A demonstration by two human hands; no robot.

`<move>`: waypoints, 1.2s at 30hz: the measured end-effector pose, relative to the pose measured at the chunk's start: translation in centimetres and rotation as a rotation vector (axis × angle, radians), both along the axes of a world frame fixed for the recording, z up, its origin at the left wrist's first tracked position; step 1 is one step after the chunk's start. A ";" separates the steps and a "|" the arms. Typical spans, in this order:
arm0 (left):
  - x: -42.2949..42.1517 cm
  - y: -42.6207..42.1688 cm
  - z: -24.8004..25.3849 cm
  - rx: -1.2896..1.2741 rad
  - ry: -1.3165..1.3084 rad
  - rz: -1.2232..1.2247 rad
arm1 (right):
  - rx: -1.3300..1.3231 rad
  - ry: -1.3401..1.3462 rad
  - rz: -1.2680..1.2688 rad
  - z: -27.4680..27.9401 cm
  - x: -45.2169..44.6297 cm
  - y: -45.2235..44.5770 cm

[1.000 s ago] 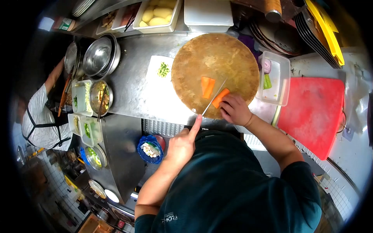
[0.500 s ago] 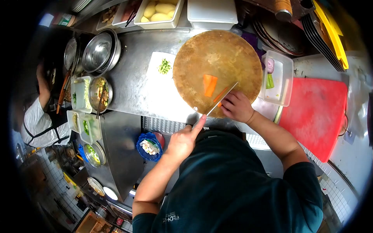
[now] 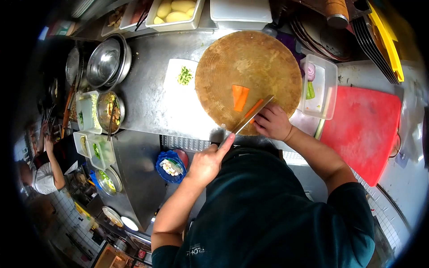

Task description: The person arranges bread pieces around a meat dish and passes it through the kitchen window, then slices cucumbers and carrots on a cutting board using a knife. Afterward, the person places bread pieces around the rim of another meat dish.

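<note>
A round wooden chopping block (image 3: 246, 58) bears an orange carrot piece (image 3: 240, 97) lying by itself near its middle. My left hand (image 3: 205, 165) is closed round the handle of a knife (image 3: 254, 115), index finger stretched along it. The blade slants up to the right over the block, beside a second carrot piece (image 3: 254, 107) that it partly hides. On that piece's right side, the bent fingers of my right hand (image 3: 271, 123) hold it close to the blade. Chopped greens (image 3: 184, 76) lie on a white board (image 3: 174, 87) left of the block.
Right of the block stand a clear tub (image 3: 328, 85) with onion and a green piece, and a red board (image 3: 359, 129). Metal bowls (image 3: 103, 62) and food containers (image 3: 82, 114) line the left. A potato tub (image 3: 172, 24) is behind. A co-worker (image 3: 47, 176) is at far left.
The knife has shifted from the carrot's left side onto it, and a thin orange strip now shows left of the blade. The co-worker has moved lower in the view.
</note>
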State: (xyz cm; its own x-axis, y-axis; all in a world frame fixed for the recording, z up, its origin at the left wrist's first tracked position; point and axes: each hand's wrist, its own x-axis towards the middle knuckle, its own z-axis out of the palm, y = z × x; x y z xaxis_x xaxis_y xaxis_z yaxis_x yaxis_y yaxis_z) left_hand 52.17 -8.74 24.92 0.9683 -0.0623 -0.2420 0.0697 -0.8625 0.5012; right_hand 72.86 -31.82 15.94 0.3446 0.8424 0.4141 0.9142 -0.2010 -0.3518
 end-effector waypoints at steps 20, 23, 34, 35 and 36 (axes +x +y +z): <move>3.3 -1.7 0.2 0.038 0.124 -0.045 | 0.001 -0.042 0.028 -0.8 0.4 -0.5; 3.7 -2.4 -0.1 0.068 0.093 -0.029 | 0.003 -0.045 0.020 -0.9 0.3 -0.5; 1.2 -2.0 1.6 -0.028 -0.142 0.241 | -0.083 0.021 0.055 -0.5 2.1 -2.1; 1.0 -1.9 1.6 0.004 -0.159 0.288 | -0.132 0.001 0.028 -0.9 3.0 -2.8; 0.8 -1.7 1.5 0.037 -0.177 0.335 | -0.179 -0.020 0.000 -1.1 4.0 -3.3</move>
State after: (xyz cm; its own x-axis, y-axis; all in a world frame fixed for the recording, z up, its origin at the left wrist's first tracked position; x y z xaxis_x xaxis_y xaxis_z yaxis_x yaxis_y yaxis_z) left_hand 52.95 -10.43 26.42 0.9604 0.2708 -0.0650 0.2662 -0.8243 0.4996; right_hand 76.86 -35.17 14.80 0.3377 0.9035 0.2639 0.9206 -0.2587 -0.2924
